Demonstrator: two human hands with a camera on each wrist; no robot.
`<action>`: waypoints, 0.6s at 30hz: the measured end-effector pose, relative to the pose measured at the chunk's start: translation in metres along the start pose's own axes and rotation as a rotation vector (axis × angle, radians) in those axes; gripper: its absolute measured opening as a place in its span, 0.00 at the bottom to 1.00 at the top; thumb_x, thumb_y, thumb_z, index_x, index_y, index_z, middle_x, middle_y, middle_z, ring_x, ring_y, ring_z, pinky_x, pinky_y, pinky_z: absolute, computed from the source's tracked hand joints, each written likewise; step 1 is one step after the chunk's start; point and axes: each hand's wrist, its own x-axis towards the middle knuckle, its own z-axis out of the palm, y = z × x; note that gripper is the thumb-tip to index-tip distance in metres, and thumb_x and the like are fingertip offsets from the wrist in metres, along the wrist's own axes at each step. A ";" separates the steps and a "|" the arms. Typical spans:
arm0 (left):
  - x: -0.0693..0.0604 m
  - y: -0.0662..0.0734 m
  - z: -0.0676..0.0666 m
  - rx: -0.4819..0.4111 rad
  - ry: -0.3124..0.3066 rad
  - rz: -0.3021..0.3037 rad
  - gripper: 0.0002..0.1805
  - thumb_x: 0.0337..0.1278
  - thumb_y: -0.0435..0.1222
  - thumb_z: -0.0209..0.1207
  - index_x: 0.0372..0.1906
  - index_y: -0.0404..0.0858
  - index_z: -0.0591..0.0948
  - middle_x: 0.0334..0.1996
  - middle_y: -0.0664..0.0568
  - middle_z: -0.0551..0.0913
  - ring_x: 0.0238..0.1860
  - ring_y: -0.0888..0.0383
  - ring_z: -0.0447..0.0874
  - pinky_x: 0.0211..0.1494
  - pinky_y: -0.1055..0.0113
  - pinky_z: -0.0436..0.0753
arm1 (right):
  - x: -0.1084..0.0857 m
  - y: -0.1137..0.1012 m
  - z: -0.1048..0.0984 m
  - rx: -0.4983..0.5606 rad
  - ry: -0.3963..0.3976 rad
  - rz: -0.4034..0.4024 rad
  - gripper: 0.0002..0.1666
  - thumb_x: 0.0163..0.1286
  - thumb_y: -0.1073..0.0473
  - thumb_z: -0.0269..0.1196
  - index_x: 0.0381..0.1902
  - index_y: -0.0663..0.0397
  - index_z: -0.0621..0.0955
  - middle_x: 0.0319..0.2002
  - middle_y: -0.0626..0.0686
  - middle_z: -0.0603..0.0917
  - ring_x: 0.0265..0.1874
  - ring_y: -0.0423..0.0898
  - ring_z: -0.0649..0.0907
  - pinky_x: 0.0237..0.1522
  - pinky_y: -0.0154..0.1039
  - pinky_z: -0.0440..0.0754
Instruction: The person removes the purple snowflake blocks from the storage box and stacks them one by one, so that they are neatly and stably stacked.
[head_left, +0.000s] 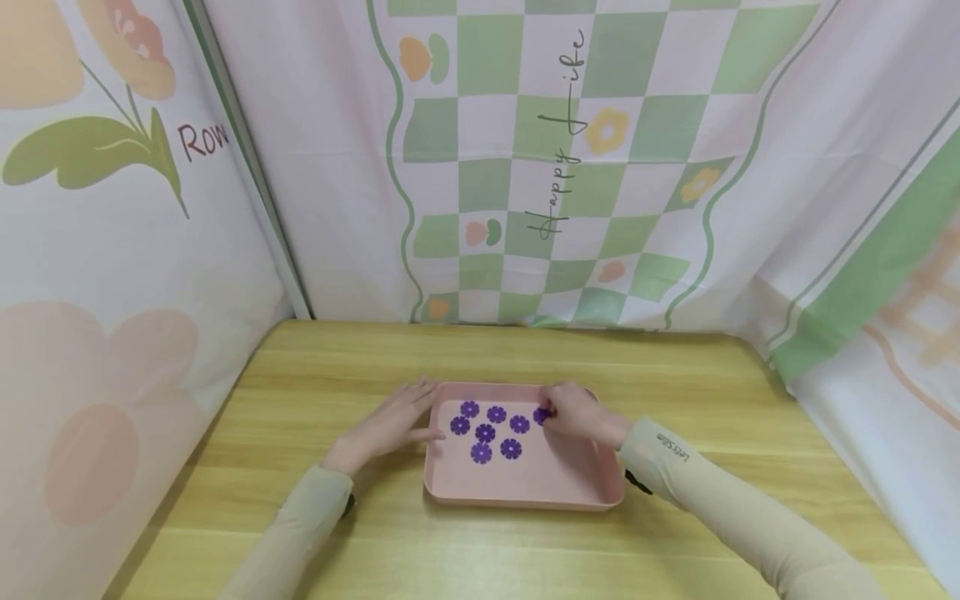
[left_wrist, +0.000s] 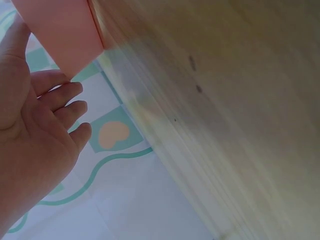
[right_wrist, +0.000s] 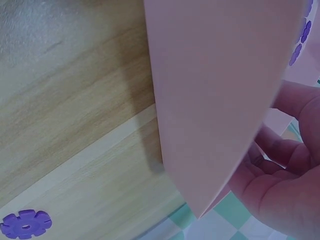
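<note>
A pink tray (head_left: 525, 487) holds several purple flower-shaped pieces (head_left: 482, 452), grouped in its left and middle part. My left hand (head_left: 386, 427) lies at the tray's left side with fingers extended and the thumb over the rim; in the left wrist view this hand (left_wrist: 42, 107) touches the pink wall (left_wrist: 65, 35). Inside the tray's back right part, my right hand (head_left: 585, 414) pinches a purple piece (head_left: 541, 416) at its fingertips. The right wrist view shows the right hand (right_wrist: 285, 165) behind the tray wall (right_wrist: 215, 90), which hides its fingertips.
The tray stands on a wooden table (head_left: 360, 542). In the right wrist view another purple piece (right_wrist: 26, 224) lies on the wood outside the tray. Patterned curtains (head_left: 487, 183) hang behind the table's back edge and along both sides.
</note>
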 end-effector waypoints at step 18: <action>0.001 0.000 -0.001 0.010 0.004 0.013 0.45 0.64 0.55 0.58 0.76 0.33 0.58 0.77 0.38 0.56 0.80 0.40 0.50 0.82 0.43 0.50 | 0.000 0.000 -0.002 0.042 -0.030 0.013 0.08 0.55 0.69 0.69 0.30 0.59 0.79 0.26 0.51 0.80 0.26 0.42 0.75 0.28 0.31 0.76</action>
